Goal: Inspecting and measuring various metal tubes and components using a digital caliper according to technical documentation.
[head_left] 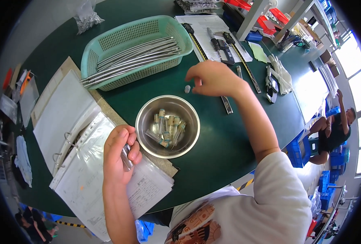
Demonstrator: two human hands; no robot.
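In my left hand (121, 150), the fingers are closed round a short silvery cylinder (127, 157), just left of the steel bowl (194, 122). Several small glass vials (174, 125) with tan labels and turquoise edges lie jumbled in the bowl. Beyond the bowl, my right hand (217, 79) reaches over the table with thumb and curled forefinger apart and nothing seen between them. A small translucent cap-like piece (187, 89) rests on the green tabletop close to those fingertips. Part of the right hand's other fingers is hidden.
A mint-green basket (127, 30) of long metal rods stands at the back. An open ring binder (82, 158) covers the left side. Calipers (229, 38), a micrometer (219, 46), papers and white gloves (281, 73) lie at back right. Another person (335, 128) is at far right.
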